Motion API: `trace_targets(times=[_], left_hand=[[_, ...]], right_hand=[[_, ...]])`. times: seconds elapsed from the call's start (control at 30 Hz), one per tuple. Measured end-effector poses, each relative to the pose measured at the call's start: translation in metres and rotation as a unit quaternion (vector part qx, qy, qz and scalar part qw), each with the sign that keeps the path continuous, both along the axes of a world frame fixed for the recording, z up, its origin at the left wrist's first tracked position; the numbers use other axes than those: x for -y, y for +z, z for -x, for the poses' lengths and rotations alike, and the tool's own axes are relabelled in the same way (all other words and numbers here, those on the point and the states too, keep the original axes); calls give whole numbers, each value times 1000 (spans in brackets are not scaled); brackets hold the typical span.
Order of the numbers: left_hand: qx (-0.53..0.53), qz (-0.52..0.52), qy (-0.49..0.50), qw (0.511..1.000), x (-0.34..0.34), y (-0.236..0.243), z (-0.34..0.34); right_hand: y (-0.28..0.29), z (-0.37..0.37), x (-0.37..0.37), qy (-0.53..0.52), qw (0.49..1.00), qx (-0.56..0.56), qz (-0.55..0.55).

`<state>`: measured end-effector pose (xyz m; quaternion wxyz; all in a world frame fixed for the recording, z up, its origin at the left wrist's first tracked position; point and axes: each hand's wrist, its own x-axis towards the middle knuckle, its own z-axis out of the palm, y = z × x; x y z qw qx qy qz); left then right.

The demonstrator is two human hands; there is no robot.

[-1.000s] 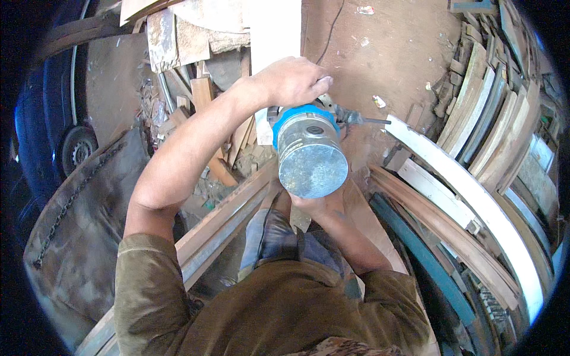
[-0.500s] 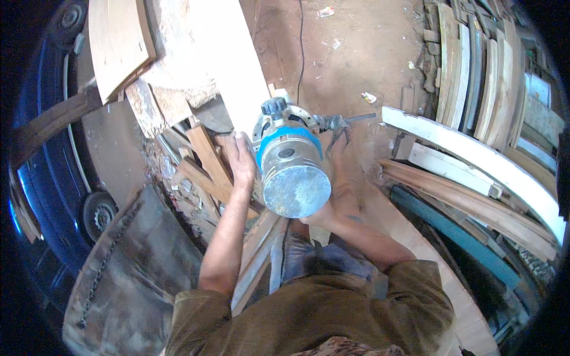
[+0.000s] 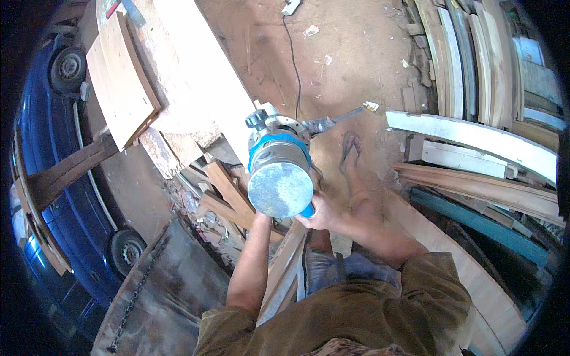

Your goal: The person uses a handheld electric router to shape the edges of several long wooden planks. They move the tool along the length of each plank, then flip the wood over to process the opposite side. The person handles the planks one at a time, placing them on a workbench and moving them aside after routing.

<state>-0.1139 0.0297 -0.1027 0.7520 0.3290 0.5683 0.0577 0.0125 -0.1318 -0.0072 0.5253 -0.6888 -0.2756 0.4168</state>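
A wood router (image 3: 281,188) with a silver motor body, a blue collar and a black knob stands at the near end of a long pale board (image 3: 196,53). My right hand (image 3: 320,215) is closed round the router's blue side handle, at the body's right. Only the wrist end of my left hand (image 3: 263,221) shows below the router; its fingers are hidden behind the motor body, so their grip does not show. A dark, dusty attachment (image 3: 320,124) sticks out from the router's far right side.
Wooden offcuts (image 3: 228,190) lie below the bench on the left. A curved plywood piece (image 3: 122,83) rests on the bench. A black cable (image 3: 291,53) runs across the dirt floor. Planks (image 3: 475,65) are stacked at right, a white curved one (image 3: 469,133) nearest. A blue vehicle (image 3: 77,178) stands far left.
The view has shifted, and the router appears lower and further left. My left hand, earlier open beside the router, has gone behind its body. The right hand's blue handle now shows.
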Motion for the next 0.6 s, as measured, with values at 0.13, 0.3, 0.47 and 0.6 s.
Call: trace_targets(times=[0.13,0.3,0.47,0.6], left_hand=[[-2,-22,-5,1000,-5,-9,-2],[-15,-128,-2,992,-5,-21,-6],[-24,-411,-33,911,-3,-16,-19],[-187,-451,-257,834,-23,-45,9]], right_hand=[[-4,-9,-17,-6,1000,20,6],[9,-31,-41,-12,1000,-7,3],[10,-46,-61,-28,999,18,-42],[24,-59,-73,-12,999,26,-29]])
